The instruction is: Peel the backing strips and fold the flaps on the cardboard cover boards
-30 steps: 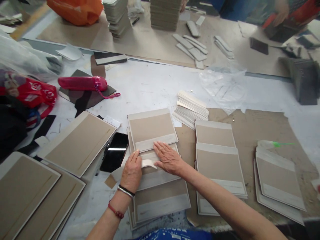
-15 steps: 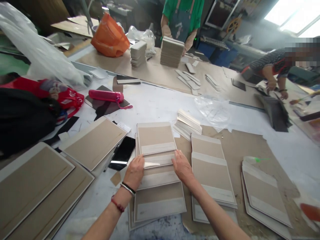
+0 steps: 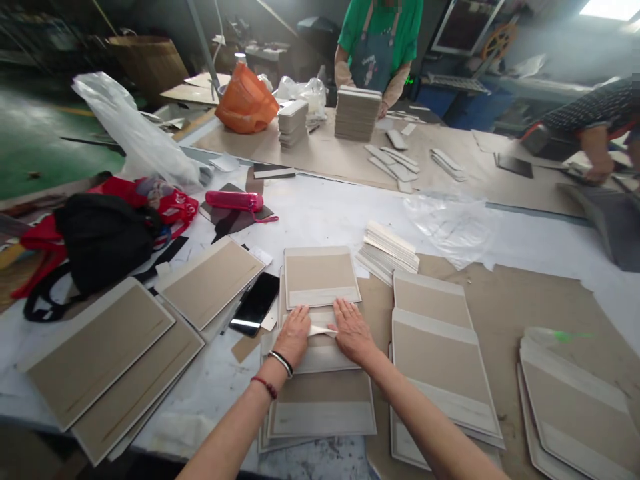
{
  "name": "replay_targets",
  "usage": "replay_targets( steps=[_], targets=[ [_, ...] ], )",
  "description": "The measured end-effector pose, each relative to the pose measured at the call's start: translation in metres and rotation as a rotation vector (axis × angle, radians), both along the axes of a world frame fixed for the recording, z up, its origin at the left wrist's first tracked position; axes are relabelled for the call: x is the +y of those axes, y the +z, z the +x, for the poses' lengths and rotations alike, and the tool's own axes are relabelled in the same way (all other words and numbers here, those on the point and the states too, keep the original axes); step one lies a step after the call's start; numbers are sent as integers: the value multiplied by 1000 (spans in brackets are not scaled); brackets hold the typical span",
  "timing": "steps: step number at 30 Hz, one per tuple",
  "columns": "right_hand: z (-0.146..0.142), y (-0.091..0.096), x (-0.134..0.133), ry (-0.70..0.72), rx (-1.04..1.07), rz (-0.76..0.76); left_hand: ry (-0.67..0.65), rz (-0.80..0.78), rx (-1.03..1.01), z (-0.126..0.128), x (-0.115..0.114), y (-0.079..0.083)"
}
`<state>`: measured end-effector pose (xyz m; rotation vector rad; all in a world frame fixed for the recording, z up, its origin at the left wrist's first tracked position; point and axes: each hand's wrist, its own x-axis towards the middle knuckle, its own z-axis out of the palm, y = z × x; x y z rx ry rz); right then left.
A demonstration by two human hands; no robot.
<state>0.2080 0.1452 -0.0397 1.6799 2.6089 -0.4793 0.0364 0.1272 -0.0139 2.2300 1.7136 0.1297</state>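
Both my hands rest on an overlapping row of tan cardboard panels with white borders [image 3: 321,277] in front of me. My left hand [image 3: 294,335] pinches a curled white paper strip [image 3: 321,329] peeling off the middle panel. Beside it, my right hand [image 3: 352,330] lies flat with fingers spread, pressing that same panel down. The lowest panel of the row [image 3: 323,405] sits near the table edge.
More panels lie right [image 3: 440,340] and far right [image 3: 575,400], larger boards at left [image 3: 100,350]. A black phone [image 3: 256,303], a stack of white strips [image 3: 390,250], bags [image 3: 100,237] and a pink case [image 3: 234,200] are nearby. Two other people work at the far table.
My head has tilted up, showing more of the room and the other workers. My hands have moved closer together on the middle panel, the left still pinching the strip.
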Motion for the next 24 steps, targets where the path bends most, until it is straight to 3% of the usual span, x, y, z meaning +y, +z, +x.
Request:
replay_targets(
  steps=[8,18,24],
  targets=[
    [-2,-3,0,95,18,-4,-15,-39,27,-1,-1,-2],
    [12,0,9,-120,-98,18,-10,-106,23,-3,-1,-5],
    [8,-5,10,117,0,15,5,-93,-4,-3,-2,-4]
  ],
)
